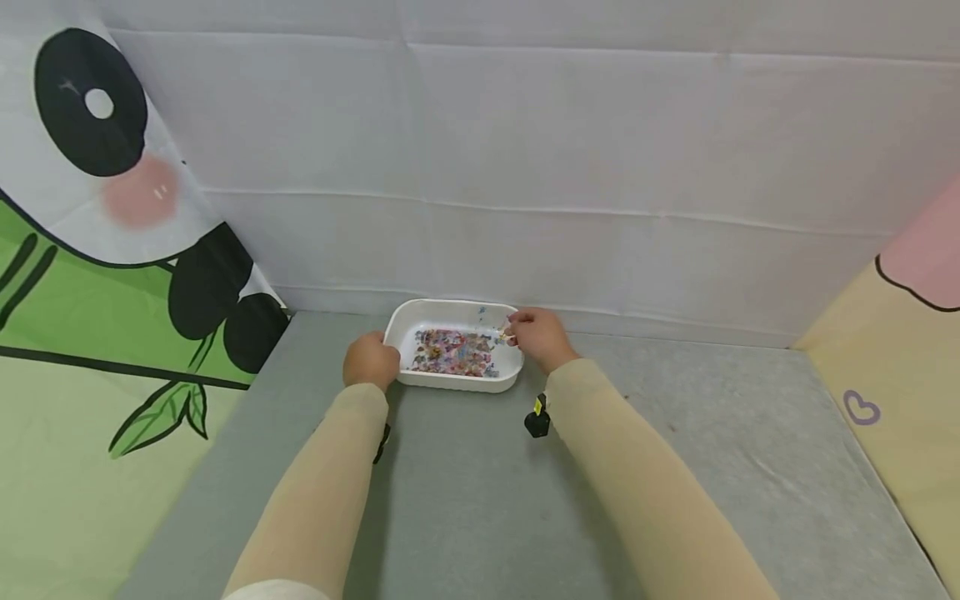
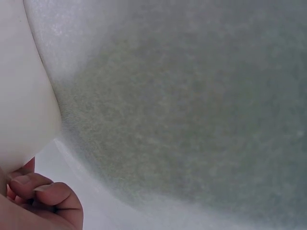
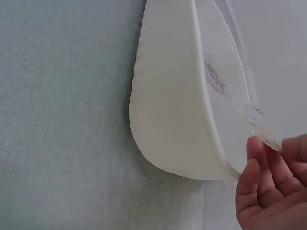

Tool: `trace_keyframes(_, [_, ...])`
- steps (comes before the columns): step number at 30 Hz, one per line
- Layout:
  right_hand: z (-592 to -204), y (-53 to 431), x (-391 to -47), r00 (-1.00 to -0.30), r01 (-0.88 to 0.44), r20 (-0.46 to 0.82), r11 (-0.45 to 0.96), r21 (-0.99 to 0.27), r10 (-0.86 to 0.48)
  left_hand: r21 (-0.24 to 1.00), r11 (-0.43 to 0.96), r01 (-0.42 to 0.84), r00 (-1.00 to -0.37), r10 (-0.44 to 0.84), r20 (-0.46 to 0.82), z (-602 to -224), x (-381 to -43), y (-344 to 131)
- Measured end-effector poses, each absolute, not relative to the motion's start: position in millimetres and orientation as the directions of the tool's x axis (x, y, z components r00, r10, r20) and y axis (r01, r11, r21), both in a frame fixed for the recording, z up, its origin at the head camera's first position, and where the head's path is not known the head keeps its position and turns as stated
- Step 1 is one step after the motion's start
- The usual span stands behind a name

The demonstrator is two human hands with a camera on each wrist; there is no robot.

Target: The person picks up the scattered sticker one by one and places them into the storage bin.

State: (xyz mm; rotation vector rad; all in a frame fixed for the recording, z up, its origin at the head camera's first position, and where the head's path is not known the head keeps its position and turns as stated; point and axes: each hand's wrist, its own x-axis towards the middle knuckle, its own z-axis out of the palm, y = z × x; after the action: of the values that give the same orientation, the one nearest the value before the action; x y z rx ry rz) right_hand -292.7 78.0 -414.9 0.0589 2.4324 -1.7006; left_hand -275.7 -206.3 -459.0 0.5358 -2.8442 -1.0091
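A white plastic basin (image 1: 457,382) with rounded corners stands against the back wall. Many small multicoloured bits (image 1: 452,353) are scattered over its bottom. At the basin's left end my left hand (image 1: 371,362) grips the rim; its curled fingers (image 2: 60,195) show low in the left wrist view, beside the white wall. Over the right end, my right hand (image 1: 543,337) pinches a thin, see-through piece (image 3: 265,135) between thumb and fingertips. Pale marks show on that piece, but its exact kind is unclear. The bits are mostly hidden in the right wrist view by the basin's side.
Grey cloth-like flooring (image 1: 465,483) stretches in front of the basin. Behind it rises a creased white sheet (image 1: 525,150). A cartoon-printed panel (image 1: 90,308) stands at the left, and a yellow and pink one (image 1: 892,358) at the right.
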Motion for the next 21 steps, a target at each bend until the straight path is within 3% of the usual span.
trace_keyframes(12, [-410.2, 75.1, -288.5, -0.989, -0.03, -0.067, 0.627, -0.778, -0.13, 0.631, 0.708, -0.318, -0.931, -0.357, -0.069, -455.7, -275.4, -203.1])
trace_keyframes(21, [-414.2, 80.6, -289.6, -0.99, -0.014, -0.074, 0.618, -0.786, -0.116, 0.637, 0.702, -0.32, -0.931, -0.358, -0.072, -454.6, -273.2, -204.2])
